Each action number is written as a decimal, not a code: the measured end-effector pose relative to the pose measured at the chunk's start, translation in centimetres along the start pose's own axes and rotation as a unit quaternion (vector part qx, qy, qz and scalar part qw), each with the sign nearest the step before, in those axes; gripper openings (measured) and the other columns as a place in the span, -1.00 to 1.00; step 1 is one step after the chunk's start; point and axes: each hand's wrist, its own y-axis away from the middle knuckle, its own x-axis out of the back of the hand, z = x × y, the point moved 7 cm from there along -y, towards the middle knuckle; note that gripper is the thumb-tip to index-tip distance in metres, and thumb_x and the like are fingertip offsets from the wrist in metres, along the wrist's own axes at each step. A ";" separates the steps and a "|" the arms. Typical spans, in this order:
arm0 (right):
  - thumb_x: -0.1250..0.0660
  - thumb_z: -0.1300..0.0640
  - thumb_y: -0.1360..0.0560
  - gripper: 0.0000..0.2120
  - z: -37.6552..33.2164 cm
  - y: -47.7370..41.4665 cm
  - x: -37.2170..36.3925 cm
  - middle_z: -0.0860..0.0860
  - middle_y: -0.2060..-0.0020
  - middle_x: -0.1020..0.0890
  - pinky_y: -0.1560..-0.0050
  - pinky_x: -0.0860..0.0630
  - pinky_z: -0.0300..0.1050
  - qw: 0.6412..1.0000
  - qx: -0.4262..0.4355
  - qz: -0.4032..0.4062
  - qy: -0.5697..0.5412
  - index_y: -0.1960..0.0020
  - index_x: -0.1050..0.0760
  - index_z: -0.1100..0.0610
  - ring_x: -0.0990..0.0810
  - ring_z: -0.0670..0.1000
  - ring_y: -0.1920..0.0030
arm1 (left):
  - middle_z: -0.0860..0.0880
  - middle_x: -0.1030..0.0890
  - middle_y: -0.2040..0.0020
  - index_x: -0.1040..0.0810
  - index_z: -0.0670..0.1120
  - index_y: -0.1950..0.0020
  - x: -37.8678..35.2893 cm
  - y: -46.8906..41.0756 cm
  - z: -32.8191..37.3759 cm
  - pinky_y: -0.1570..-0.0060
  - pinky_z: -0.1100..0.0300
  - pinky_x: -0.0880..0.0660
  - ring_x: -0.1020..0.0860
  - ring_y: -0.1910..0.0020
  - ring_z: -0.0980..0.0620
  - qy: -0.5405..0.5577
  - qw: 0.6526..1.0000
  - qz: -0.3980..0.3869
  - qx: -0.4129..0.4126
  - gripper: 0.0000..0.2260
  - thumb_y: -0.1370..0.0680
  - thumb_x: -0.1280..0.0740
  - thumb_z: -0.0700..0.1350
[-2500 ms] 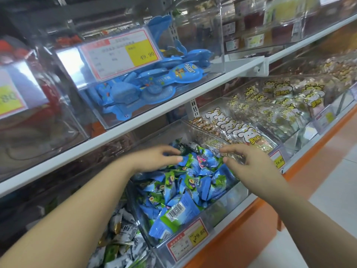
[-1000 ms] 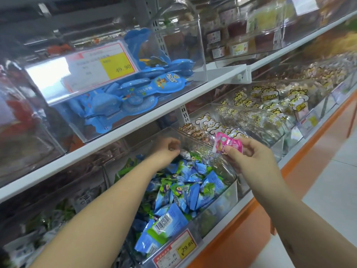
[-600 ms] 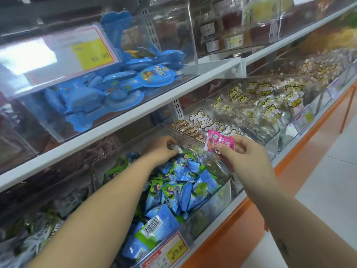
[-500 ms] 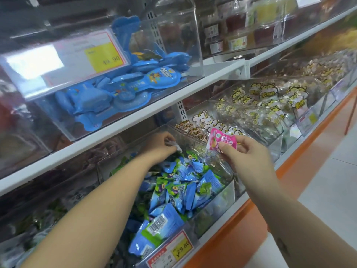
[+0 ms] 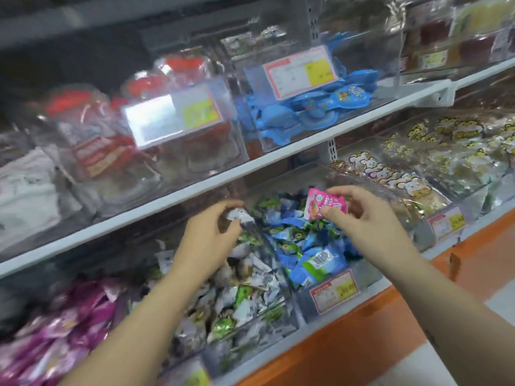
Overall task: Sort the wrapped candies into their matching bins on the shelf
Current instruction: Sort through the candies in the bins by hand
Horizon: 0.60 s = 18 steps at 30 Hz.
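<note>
Both hands are up at the lower shelf now, and the view has swung left since a moment ago: the bin of purple packets (image 5: 55,324) at the far left has come into sight, where before I saw only the blue-and-green bin (image 5: 331,291) and what lay right of it. That matters, I think, because the pieces I'm holding don't belong with the blue ones, and new bins are showing up to match against.

Left of the blue-and-green bin sits the bin of white and green packets (image 5: 237,299). My left hand (image 5: 207,235) has come out of the blue pile and hovers above that white-and-green bin, fingers curled in, thumb and fingertips pinching a small white-and-dark candy (image 5: 239,215). It's blurred, so I can't read the wrapper, but it looks close to the packets just below it. Likely a drop here.

Over the blue-and-green bin, my right hand (image 5: 362,218) pinches the pink candy (image 5: 324,204) between thumb and forefinger, the other fingers loosely folded behind. The pink one is held clear of the pile, touching nothing but my fingers. Its home is probably further left, toward the purple packets, though I can't tell if those match.
</note>
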 end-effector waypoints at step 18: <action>-0.39 0.07 -0.48 -0.80 -4.7 4.9 -14.6 -0.08 0.28 -0.58 0.33 -0.45 -0.35 0.985 0.023 -0.162 0.055 -0.08 -0.50 -0.04 -0.51 -0.17 0.34 | 0.10 -0.23 -0.50 -0.27 0.19 -0.46 6.0 9.1 -9.7 -0.48 -0.01 -0.07 -0.19 -0.47 0.08 -0.175 0.982 -0.073 0.010 -0.56 -0.58 -0.14 0.21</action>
